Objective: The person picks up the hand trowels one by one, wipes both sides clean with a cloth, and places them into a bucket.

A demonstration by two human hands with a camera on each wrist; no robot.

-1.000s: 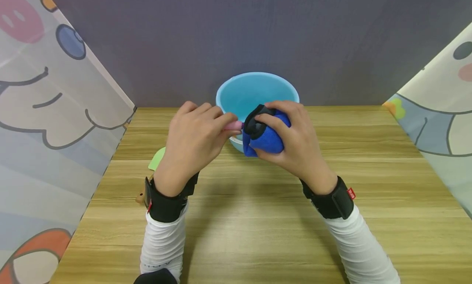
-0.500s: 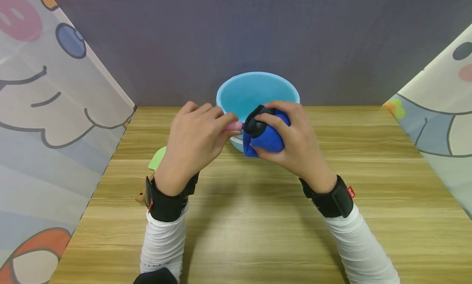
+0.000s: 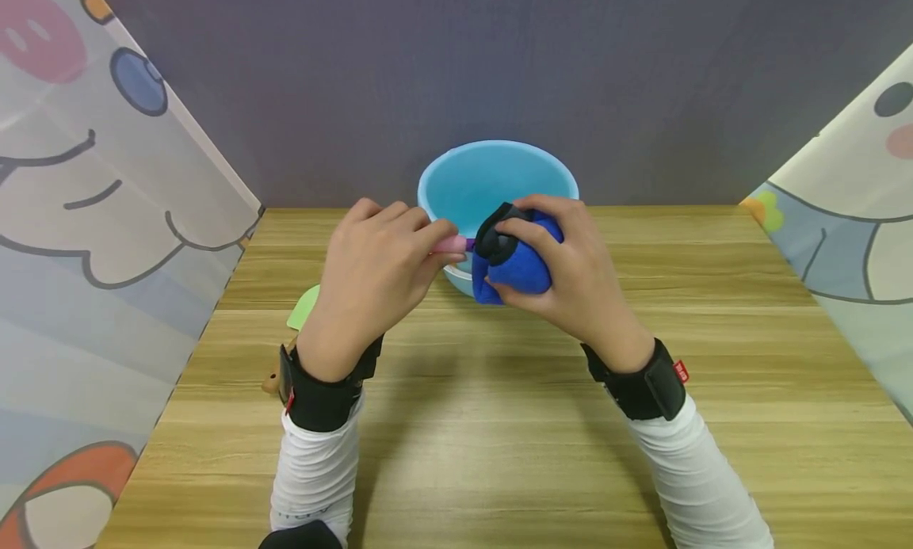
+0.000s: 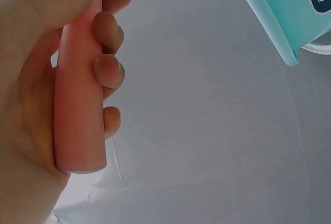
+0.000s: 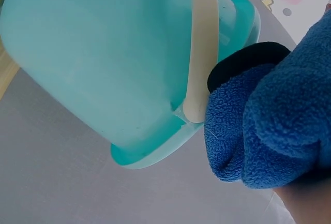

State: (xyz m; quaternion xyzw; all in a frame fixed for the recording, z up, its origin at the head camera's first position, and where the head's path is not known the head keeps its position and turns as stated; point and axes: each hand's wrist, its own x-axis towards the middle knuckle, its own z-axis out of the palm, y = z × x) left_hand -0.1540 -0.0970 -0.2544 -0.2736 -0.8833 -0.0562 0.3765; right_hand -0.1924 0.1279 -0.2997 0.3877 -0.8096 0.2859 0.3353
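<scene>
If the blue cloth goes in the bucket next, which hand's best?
Probably the right hand: it grips the blue cloth near the bucket, while the left hand holds the pink handle.

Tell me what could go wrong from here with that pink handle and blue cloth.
If the left hand loosens, the pink handle might drop into or beside the bucket. The blue cloth, bunched in the right hand, looks close to the bucket's pale bail and could snag.

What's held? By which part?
Left hand: smooth pink cylinder, gripped along its length. Right hand: fuzzy blue fabric bundle, gripped by its sides, one finger on its black patch.
</scene>
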